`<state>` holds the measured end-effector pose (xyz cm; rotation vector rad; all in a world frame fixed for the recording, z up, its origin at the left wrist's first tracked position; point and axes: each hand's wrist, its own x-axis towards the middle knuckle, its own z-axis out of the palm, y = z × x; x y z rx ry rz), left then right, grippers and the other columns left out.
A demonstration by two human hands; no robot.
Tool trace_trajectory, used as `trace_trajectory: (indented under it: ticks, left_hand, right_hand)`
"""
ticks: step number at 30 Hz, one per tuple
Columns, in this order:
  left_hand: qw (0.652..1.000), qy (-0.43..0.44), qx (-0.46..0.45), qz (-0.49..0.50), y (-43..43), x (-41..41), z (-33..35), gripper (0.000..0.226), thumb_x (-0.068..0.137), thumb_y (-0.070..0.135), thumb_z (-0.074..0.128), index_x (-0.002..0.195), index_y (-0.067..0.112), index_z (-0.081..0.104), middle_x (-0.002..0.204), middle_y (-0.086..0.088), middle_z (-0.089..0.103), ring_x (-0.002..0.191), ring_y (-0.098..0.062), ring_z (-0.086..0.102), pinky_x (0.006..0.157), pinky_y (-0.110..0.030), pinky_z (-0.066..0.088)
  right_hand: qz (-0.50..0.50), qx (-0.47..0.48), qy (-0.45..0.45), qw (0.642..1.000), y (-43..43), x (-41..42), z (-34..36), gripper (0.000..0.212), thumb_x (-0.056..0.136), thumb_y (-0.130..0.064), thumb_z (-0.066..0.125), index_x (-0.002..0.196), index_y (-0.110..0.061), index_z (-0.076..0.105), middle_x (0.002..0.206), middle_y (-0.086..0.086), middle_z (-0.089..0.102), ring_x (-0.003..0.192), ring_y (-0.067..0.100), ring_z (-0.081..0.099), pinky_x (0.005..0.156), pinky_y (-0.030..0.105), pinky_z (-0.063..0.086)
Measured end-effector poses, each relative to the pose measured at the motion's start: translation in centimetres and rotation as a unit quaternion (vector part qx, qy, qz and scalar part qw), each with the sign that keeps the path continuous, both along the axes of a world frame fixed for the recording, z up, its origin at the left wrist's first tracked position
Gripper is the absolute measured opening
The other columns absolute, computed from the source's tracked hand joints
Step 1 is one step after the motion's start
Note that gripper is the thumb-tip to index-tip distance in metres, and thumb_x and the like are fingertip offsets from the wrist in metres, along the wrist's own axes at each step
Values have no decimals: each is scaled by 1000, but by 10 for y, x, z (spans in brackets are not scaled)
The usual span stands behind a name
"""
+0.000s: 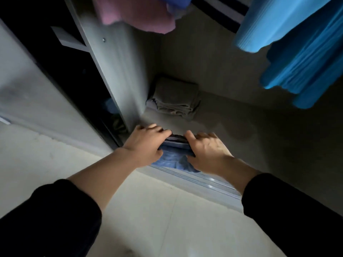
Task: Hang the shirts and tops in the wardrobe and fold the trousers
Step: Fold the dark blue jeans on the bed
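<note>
Folded blue jeans (175,154) lie at the front edge of the wardrobe floor (232,130). My left hand (146,143) grips their left side and my right hand (206,147) grips their right side, fingers curled over the top. Behind them, in the left back corner, sits a folded grey pair of trousers (175,98). Above hang a pink top (137,13), a bright blue top (297,49) and a black-and-white striped top (222,10).
The wardrobe's grey side panel (115,75) stands just left of the jeans, with a dark shelf compartment (61,58) beyond it. A metal sliding-door track (204,182) runs along the wardrobe's front edge. Pale floor tiles (157,219) lie below my arms.
</note>
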<state>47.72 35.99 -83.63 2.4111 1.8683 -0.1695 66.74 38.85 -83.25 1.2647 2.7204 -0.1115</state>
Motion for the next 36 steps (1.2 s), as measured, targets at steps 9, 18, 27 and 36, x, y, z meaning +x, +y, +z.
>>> trace_trajectory:
  ticks: [9,18,27,36]
  left_hand:
    - [992,-73,107,-12,117,10,-61,59,82,28,58,138,25,39,127,-2,52,124,-23,40,91,-42,42]
    - [973,-123,123,-151,146,114,-173,63,88,31,60,145,27,33,138,2,46,127,-21,37,96,-38,36]
    - [969,-109,42,-217,129,105,-263,60,93,20,53,148,25,31,150,-5,32,137,-23,27,106,-38,31]
    - [992,22,101,-72,202,144,-271,55,100,11,32,151,28,19,148,-11,21,141,-30,14,109,-39,24]
  right_hand:
    - [-38,159,-33,986,102,12,-38,60,85,-30,59,137,-17,32,120,12,58,114,31,50,95,37,35]
    - [-113,184,-22,976,93,131,-155,56,54,-18,85,100,-1,59,91,20,66,82,37,62,69,42,48]
    - [-86,106,-15,991,77,158,-252,46,63,-20,67,106,-2,68,122,21,63,97,38,62,72,43,57]
    - [-287,106,-44,951,141,110,-256,54,89,0,52,141,-8,37,133,17,42,121,36,45,87,40,47]
